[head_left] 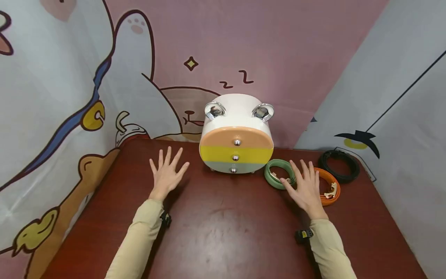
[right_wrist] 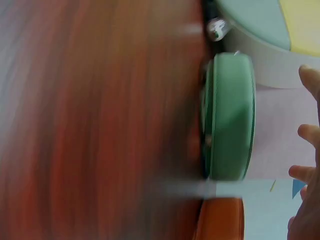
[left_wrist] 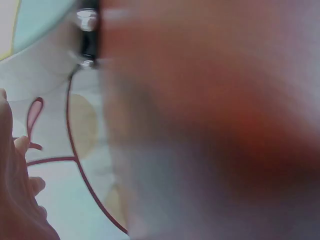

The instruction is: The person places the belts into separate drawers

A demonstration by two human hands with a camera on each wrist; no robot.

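Observation:
Fingers spread, my left hand (head_left: pixel 165 176) hovers over the left part of the table with nothing in it. My right hand (head_left: pixel 306 190) is spread the same way and holds nothing; in the head view it overlaps the edges of a coiled green belt (head_left: pixel 270 179) and a coiled orange belt (head_left: pixel 335 195). Behind them lies a coiled black belt (head_left: pixel 350 176). Between the hands, farther back, stands a small white drawer cabinet (head_left: pixel 238 112) with orange, yellow and pale green fronts, silver knobs and two silver ear-like pieces on top. The right wrist view shows the green belt (right_wrist: pixel 232 117) resting on its edge.
The dark red-brown table (head_left: pixel 223 224) runs up to a cartoon-printed cloth (head_left: pixel 271 50) behind the cabinet. Printed cloth also hangs on the left side, and a pale grey sheet (head_left: pixel 411 155) borders the right edge.

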